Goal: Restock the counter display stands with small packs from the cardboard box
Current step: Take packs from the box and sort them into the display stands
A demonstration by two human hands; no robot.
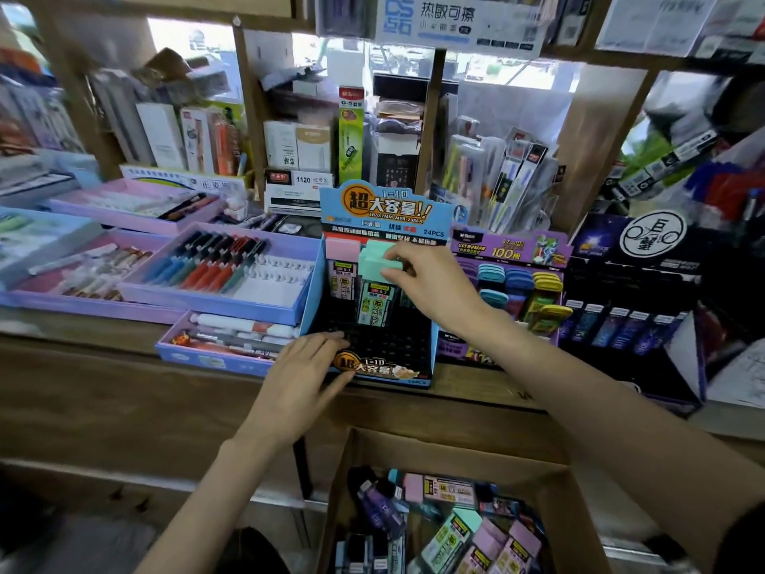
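At the far left of the wooden desk (82,325) lie purple trays (207,302) holding rows of black, red, blue and green pens. A smaller tray (207,360) of white markers juts out in front of them. Next comes the left hand (302,374), laid flat with straight fingers on the front left corner of the blue display stand (414,225); its grip is open and holds nothing. The stand's header reads "1=10", "2B/0.7MM MPR-Z986A" and "24PCS". A pink-capped pack (341,258) stands at the back left of its black slotted tray. Just beside it is the mint-capped pack (378,283), upright over the back rows, with the right hand (430,279) gripping its cap from the right. Whether it sits in a slot cannot be told. Below the desk front, the open cardboard box (455,449) holds loose packs (447,490) with pink, mint and dark caps. Right of the blue stand, touching it, a purple stand (509,248) marked "ULTRAMAN" and "100" carries blue and yellow cases. Farther right stands a black stand (633,275) with a row of dark packs. Overhead, a sign (459,22) shows "DS".
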